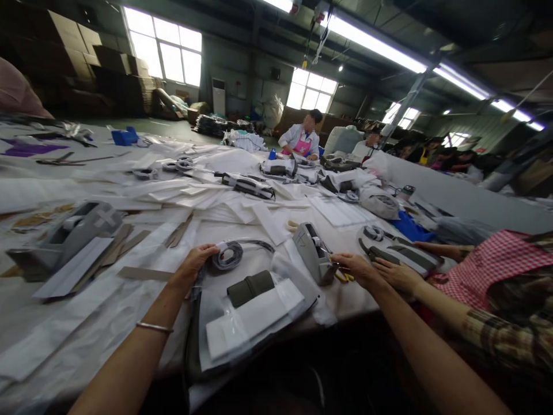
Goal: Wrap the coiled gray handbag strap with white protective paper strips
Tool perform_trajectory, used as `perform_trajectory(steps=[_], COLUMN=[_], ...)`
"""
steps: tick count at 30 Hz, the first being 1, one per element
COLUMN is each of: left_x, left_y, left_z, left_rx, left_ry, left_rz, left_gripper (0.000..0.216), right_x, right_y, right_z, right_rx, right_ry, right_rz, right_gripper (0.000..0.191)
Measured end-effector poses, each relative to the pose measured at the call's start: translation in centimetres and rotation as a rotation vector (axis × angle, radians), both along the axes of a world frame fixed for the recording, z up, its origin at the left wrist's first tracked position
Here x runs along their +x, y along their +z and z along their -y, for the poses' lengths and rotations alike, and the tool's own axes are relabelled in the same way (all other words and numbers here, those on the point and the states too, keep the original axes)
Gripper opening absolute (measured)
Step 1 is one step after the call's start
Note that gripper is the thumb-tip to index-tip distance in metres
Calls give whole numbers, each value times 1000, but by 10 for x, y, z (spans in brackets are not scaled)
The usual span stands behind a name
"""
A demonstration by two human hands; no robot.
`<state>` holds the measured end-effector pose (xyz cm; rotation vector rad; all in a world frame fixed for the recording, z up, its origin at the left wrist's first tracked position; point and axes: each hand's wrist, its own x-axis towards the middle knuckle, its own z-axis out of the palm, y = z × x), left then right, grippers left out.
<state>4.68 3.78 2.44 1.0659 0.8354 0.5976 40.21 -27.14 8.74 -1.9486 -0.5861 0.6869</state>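
Note:
My left hand (195,260) rests on the table's white cover with its fingers on a coiled grey strap (228,255). Just below lies a stack of clear plastic bags (254,317) holding white sheets, with a dark grey folded piece (250,287) on top. My right hand (356,270) reaches past a grey tape dispenser (314,251) and lies over yellow-handled scissors (343,277); whether it grips them I cannot tell. A neighbour's hand (400,275) lies right beside mine.
A second grey tape dispenser (71,233) stands at the left. White sheets, cardboard strips and dark bundles (248,185) cover the long table. A person in a checked sleeve (496,288) works at my right; another in white (300,138) sits at the far end.

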Motion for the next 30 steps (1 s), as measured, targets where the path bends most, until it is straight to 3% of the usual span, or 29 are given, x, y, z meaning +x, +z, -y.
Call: perform_trajectory(steps=[10,15,19,20,22,25,28,30], left_x=[-1,0,0,0,0,0,0,0], left_y=[2,1,-1,-2,-4,-5,-5,-5], left_z=[0,3,5,5,5,5,6,8], left_rx=[28,28,39,42,46,48,48,50], left_ry=[-26,0,16,19,22,28,35,45], left_rz=[18,31,53,57,65,74,77,81], left_gripper=[27,23,23,23,23,26,28,28], right_x=[-24,-27,-7,-4,-10,-52,-122,-166], right_y=[-19,-30,-31,-29,-19,5,27,31], right_z=[24,38,58,61,59,21,-50,-101], right_rx=[210,110,-304,-323,-202,81,195,272], right_ry=[-250,-266,-226,-234,-259,-116,191,363], right_rz=[-5,-13,244,277,264,177,73,-33], right_gripper=[31,29,18,20,29,45,42,40])
